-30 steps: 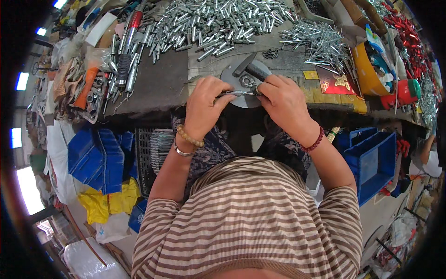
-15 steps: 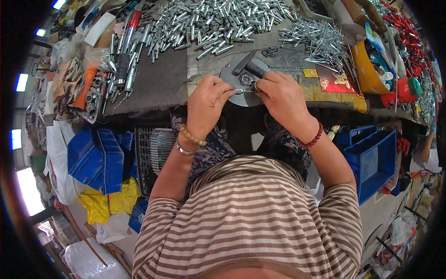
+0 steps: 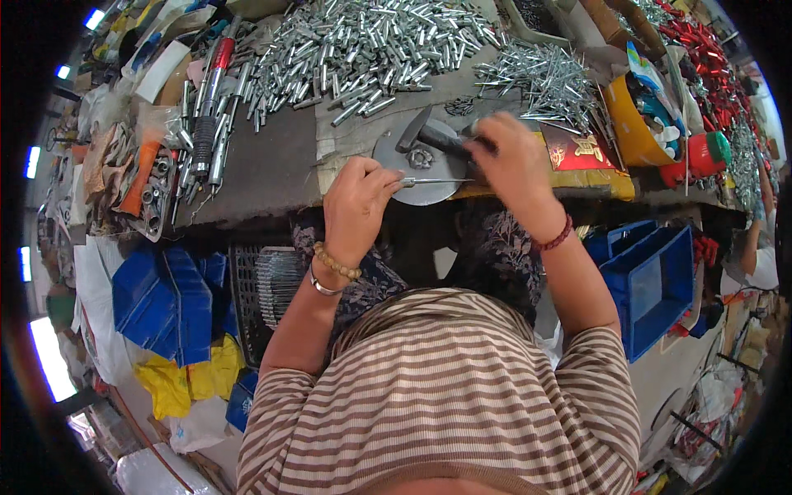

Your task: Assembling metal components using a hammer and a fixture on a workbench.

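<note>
Left hand [image 3: 355, 206]: over near edge of table [image 3: 276, 161], fingers pinching slim metal piece [image 3: 432, 181], tip rightward | Right hand [image 3: 516, 165]: blurred at hammer [image 3: 442, 140] handle; grasp cannot be told

I'm in a brown-and-cream striped top [image 3: 445, 379], fine ribbed knit, short sleeves [image 3: 276, 404] in the same stripe, plain brown neckband [image 3: 437, 469]. Left hand [image 3: 356, 202] side: tan round-bead bracelet [image 3: 337, 261], smooth silver-coloured bangle [image 3: 321, 282] just elbow-side of it. Right hand [image 3: 518, 165] side: dark red bead bracelet [image 3: 558, 236]. My trousers [image 3: 381, 278]: dark, pale floral print.
</note>
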Motion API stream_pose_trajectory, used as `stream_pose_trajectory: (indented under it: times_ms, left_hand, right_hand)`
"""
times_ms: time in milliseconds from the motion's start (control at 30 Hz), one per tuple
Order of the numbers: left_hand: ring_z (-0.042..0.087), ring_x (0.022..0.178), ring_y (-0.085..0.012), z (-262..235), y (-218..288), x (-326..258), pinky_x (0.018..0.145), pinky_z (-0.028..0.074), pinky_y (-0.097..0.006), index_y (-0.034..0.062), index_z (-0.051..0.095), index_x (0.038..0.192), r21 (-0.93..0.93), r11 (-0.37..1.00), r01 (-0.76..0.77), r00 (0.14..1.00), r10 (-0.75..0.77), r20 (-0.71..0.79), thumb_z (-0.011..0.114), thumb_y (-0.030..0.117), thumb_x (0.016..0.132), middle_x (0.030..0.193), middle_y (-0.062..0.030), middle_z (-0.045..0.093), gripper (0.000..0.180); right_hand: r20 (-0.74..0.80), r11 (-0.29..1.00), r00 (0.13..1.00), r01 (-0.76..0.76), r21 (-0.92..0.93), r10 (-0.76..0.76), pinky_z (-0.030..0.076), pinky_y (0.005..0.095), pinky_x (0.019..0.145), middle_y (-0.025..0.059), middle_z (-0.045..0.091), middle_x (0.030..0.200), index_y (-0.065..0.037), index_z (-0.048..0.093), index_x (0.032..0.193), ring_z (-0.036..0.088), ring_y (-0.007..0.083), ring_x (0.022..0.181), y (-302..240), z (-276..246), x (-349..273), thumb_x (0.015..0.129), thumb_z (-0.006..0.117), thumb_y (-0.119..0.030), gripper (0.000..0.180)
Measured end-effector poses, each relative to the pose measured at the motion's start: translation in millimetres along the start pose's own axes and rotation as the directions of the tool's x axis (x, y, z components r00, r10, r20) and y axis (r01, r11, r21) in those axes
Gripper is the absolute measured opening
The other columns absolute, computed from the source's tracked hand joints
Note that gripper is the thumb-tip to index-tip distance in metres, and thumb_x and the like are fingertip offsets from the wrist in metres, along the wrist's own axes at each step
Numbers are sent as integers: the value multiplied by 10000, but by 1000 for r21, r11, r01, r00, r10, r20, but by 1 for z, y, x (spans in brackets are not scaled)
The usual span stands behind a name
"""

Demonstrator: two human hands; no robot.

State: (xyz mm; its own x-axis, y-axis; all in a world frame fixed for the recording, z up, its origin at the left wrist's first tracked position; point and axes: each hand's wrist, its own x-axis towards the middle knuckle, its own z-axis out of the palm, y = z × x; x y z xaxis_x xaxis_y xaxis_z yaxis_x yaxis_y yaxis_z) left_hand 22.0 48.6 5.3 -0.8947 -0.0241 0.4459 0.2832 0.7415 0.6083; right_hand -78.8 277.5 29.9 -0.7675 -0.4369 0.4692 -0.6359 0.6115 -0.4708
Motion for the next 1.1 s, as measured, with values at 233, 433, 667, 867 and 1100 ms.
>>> stream_pose_trajectory:
  times_ms: [233, 433, 667, 867, 1100]
  left_hand:
    - [630, 807, -250, 2, 0, -1, 699, 504, -331, 57, 755, 991, -24, 1000, 2, 1000, -2, -18, 749, 42, 868, 932, -97, 603, 124]
    - [624, 817, -257, 3, -1, -3, 707, 501, -335, 65, 751, 1002, -30, 1000, -1, 1000, 0, -25, 749, 52, 868, 925, -97, 601, 135]
    - [625, 821, -273, 1, -2, 0, 706, 499, -349, 73, 749, 1010, -16, 999, -43, 999, 42, -33, 743, 78, 878, 926, -97, 603, 132]
    - [628, 820, -278, 2, -3, 0, 699, 500, -359, 79, 747, 1018, 7, 998, -60, 997, 60, -41, 742, 71, 872, 917, -97, 608, 146]
    - [627, 813, -281, 4, -5, -1, 689, 498, -361, 67, 740, 1014, 21, 996, -83, 994, 84, -68, 745, 40, 843, 917, -99, 611, 174]
  right_hand:
    - [16, 975, 989, -139, -173, 144, 540, 477, 777, 142, 650, 971, -51, 672, 970, 657, 370, 930, 31, 6, 25, 817, 749, -143, 195]
    - [83, 957, 994, -40, -287, 66, 552, 469, 791, 123, 643, 943, -61, 659, 939, 669, 347, 935, 39, 20, 37, 816, 742, -159, 177]
    - [72, 976, 997, 8, -217, 8, 545, 464, 763, 129, 638, 938, -67, 667, 958, 662, 353, 904, 27, 13, 28, 854, 695, -147, 134]
    - [155, 983, 976, 136, 123, -154, 495, 465, 758, 133, 607, 906, -47, 629, 935, 620, 360, 887, -21, 1, 12, 836, 707, -81, 130]
    - [193, 950, 931, 293, 109, -310, 475, 436, 770, 96, 586, 904, -62, 626, 945, 610, 320, 904, -39, 10, 5, 813, 712, -55, 158]
